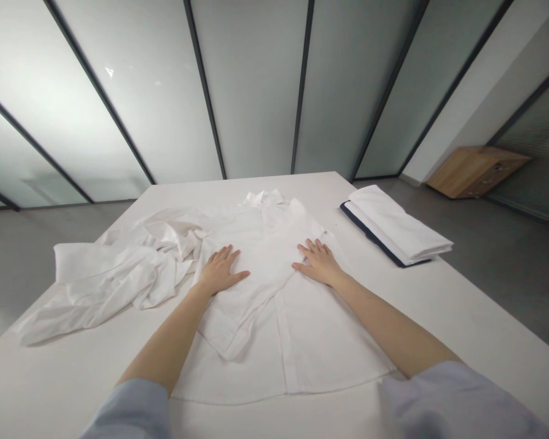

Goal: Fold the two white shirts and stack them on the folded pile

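A white button-up shirt lies spread on the table, its collar toward the far side and its hem toward me. One sleeve is folded slantwise across the front, with its cuff end near the lower left. My left hand rests flat on the shirt's left side, fingers apart. On the right side, my right hand presses flat near the fold, fingers spread. Neither hand grips anything. Just left of the shirt is a crumpled heap of white cloth, partly against its edge.
The white table extends around the shirt. At its right edge, folded white cloth lies on a dark flat board. A wooden cabinet stands on the floor at far right. Frosted glass panels rise behind the table.
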{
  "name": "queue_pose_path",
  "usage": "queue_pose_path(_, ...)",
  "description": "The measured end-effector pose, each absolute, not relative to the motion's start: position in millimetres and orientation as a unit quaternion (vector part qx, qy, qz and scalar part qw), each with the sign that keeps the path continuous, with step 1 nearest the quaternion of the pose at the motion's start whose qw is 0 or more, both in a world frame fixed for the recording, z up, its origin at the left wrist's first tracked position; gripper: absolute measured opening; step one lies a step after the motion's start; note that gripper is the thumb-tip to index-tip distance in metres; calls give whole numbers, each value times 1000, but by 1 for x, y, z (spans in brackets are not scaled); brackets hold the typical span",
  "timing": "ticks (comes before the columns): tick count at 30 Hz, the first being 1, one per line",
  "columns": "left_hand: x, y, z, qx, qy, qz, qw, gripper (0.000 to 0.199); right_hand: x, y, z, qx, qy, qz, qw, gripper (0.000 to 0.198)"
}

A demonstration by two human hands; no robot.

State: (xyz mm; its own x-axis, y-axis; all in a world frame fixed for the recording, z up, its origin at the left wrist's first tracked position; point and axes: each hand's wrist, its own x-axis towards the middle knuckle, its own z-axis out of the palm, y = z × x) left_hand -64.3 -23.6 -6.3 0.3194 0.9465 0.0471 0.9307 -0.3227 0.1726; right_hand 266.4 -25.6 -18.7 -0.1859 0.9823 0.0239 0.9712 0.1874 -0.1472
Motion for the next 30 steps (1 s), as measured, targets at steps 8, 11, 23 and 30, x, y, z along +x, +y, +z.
queue_pose_path(8, -68, -22, -8, 813, 574, 82, 56, 77, 270, -23, -20, -631, -770, 51, 76, 69)
queue_pose_path(11, -69, -21, -9, 813, 573, 89, 56, 75, 270, -24, -18, -629, -772, 53, 70, 67)
queue_pose_path(23, -81, -13, -1, 677, 645, 350, 57, 38, 270, -22, -22, -629, -771, 53, 82, 67)
queue_pose_path(30, -92, -20, 18, 515, 749, 387, -157, 54, 270, -20, -23, -625, -774, 51, 89, 67)
